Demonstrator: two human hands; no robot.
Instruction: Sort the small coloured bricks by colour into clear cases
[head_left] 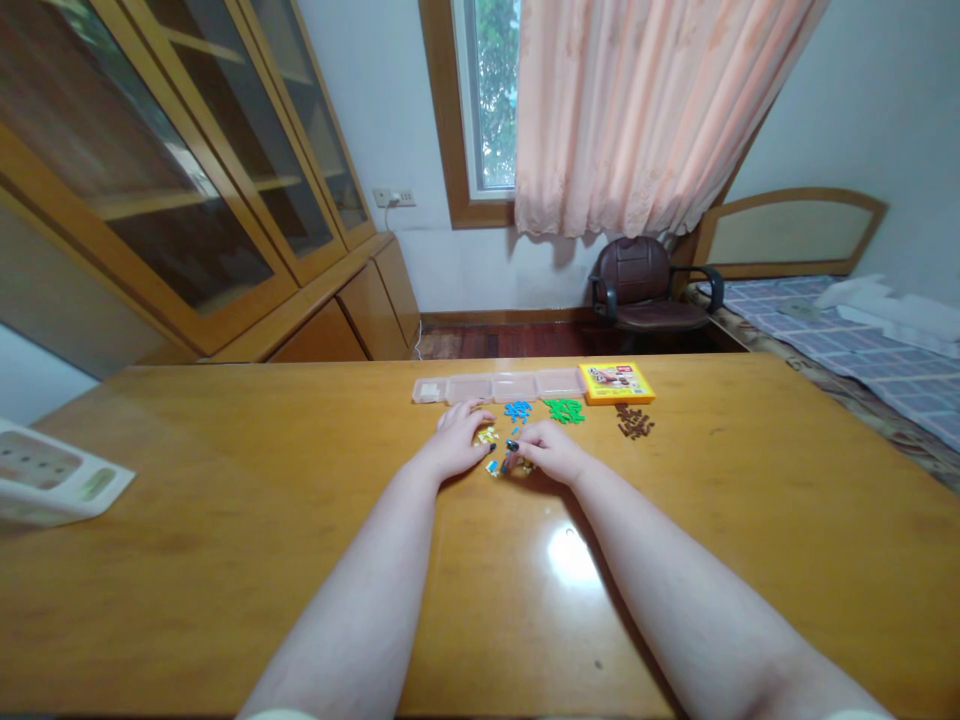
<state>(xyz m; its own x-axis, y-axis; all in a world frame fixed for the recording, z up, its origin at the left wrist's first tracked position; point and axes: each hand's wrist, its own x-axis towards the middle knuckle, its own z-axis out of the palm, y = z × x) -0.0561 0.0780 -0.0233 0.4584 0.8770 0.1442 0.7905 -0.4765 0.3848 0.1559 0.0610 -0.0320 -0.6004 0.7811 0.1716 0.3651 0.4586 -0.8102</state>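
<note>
My left hand [459,443] rests on the wooden table [225,480], fingers curled over a small heap of yellow and mixed toy bricks [487,437]. My right hand [546,448] lies beside it, fingertips pinched on a tiny dark piece [512,447]. Just beyond the hands lie a blue brick pile [517,409], a green pile [565,410] and a brown pile [634,422]. What the left fingers hold, if anything, is too small to see.
A clear plastic compartment tray [499,387] and a yellow box [616,382] sit at the table's far edge. A white object [49,485] lies at the left edge. Behind stand a wooden cabinet [187,200], an office chair [645,290] and a bed [862,340].
</note>
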